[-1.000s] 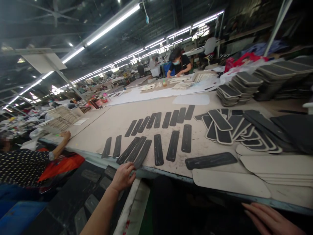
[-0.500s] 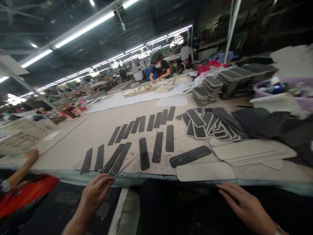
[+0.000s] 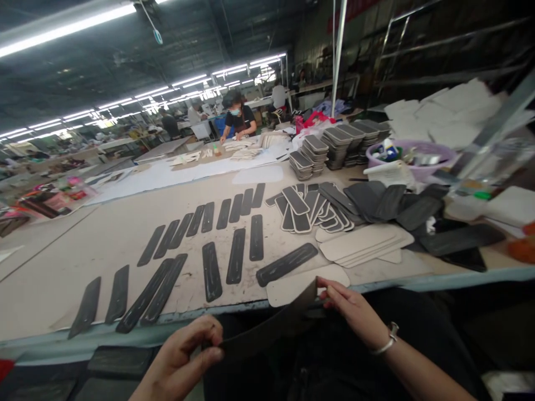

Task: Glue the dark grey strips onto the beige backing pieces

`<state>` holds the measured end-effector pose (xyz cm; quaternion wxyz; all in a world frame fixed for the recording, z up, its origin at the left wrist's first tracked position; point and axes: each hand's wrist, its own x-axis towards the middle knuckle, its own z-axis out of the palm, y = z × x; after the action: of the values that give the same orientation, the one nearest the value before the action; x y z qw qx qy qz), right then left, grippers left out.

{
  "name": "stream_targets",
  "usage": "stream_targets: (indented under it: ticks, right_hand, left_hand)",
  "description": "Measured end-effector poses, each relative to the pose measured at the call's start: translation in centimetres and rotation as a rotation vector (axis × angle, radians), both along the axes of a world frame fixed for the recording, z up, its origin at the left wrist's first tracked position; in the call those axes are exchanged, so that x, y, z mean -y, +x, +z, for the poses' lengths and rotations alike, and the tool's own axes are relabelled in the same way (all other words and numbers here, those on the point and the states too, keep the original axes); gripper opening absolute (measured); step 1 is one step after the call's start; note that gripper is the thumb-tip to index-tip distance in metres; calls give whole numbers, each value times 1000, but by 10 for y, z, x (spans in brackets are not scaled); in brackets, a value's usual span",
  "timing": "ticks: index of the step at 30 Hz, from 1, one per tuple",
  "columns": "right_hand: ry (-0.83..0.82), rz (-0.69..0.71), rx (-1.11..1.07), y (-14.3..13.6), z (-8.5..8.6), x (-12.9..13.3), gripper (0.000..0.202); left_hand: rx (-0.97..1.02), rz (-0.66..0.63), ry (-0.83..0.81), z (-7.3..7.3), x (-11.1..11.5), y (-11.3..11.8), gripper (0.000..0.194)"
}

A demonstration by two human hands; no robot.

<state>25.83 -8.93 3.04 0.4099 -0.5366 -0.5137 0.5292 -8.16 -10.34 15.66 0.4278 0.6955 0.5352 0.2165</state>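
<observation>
Between my hands, over my lap below the table edge, hangs a long dark piece (image 3: 278, 327), bent in a shallow curve. My left hand (image 3: 190, 353) pinches its left end between thumb and fingers. Its upper right corner is gripped by my right hand (image 3: 345, 306), which wears a metal bracelet at the wrist. Several dark strips (image 3: 212, 271) lie in uneven rows on the table (image 3: 121, 223). A beige panel (image 3: 288, 284) rests at the near edge, partly behind the held piece, with one dark strip (image 3: 287, 264) lying against it.
Light-edged dark pieces (image 3: 301, 206) lie heaped right of the rows, near beige panels (image 3: 363, 245) and black pieces (image 3: 418, 206). Behind stand stacks (image 3: 313, 150) and a purple basin (image 3: 434, 156). A masked person (image 3: 240, 120) works across the table.
The view has swung right. My hands have come up around a dark piece stretched between them. The thin stick-like item at my left hand and the other person's arm at left no longer show.
</observation>
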Motion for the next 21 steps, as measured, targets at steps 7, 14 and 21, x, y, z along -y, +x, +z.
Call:
stream_targets:
  ticks: [7, 14, 21]
  right_hand:
    - [-110, -66, 63, 28, -6, 8, 42]
    - [-173, -204, 237, 57, -26, -12, 42]
    - [-70, -232, 636, 76, -34, -44, 29]
  left_hand:
    - [152, 48, -229, -34, -17, 25, 27]
    - [280, 291, -391, -105, -53, 55, 32]
    - [223, 397, -370, -147, -83, 80, 32]
